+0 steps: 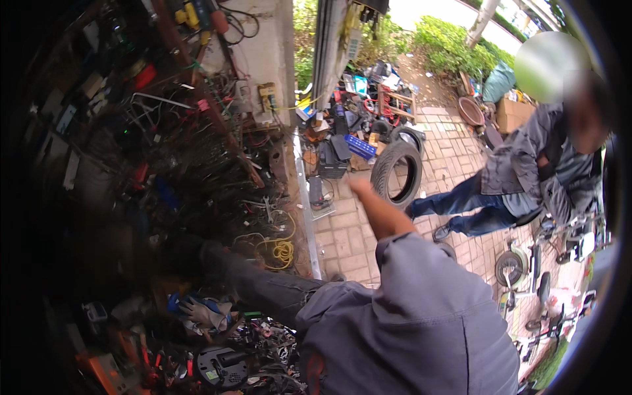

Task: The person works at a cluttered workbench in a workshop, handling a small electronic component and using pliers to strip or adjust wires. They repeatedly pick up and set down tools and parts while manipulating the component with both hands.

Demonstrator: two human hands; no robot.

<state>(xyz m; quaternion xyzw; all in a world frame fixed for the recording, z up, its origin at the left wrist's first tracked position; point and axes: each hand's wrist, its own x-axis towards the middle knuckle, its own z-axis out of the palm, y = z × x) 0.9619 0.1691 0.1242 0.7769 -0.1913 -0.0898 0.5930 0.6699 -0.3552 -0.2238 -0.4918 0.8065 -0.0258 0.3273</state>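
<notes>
Two arms out at once, so worth slowing down. Black tyre (397, 172) standing upright on the brick paving (342, 243), near the paving's left edge by the metal door rail (306, 210), leaning towards a heap of boxes and parts (349, 131) behind it. Right hand (359, 186) stretched towards it, just short of the tread, too blurred to tell whether the fingers are spread or curled; nothing visibly gripped.

Left sleeve (263, 286) reaching the other way into the dark tangle of wires and tools (197, 164). Left hand swallowed by shadow, so can't tell open or closed.

Probably best to grab the tyre at the top of the tread and keep it rolling upright. Also mind the yellow cable coil (283, 251) by the rail, and the crouching person (526, 178) at the paving's right side.
</notes>
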